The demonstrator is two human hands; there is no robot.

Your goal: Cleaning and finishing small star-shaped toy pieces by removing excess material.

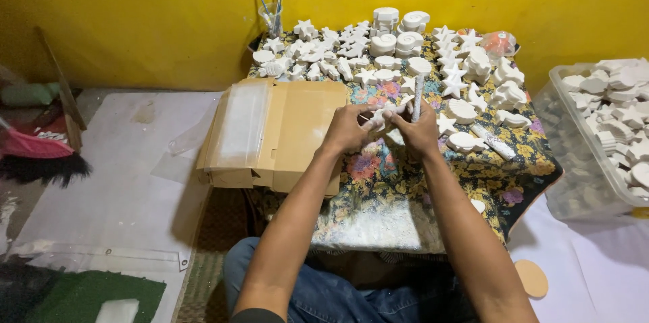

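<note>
A person seated at a low table draped in a floral cloth [405,181] holds a small white plaster casting [380,119] between both hands, just above the middle of the cloth. The left hand [346,130] is closed around the near-left side of the piece; the right hand [420,132] pinches its right side while also gripping a slim, dust-coated stick-shaped tool [417,96] that points up and away.

The risk, as it looks from here, is breakage: the casting appears thin and chalky, and pressure from two tight grips or a slip of the tool could chip an edge or snap a point. A dropped piece could also strike the rows of white star, shell and round castings [378,52] crowding the far half of the table.

The held piece is mostly hidden by fingers; only a pale, matt, irregular edge shows, and its exact shape cannot be told.

A flattened brown cardboard box [270,133] lies at the left of the table. A clear plastic tub of more white castings [602,140] stands at the right, and a jar of brushes [272,12] at the far edge by the yellow wall [135,12].
</note>
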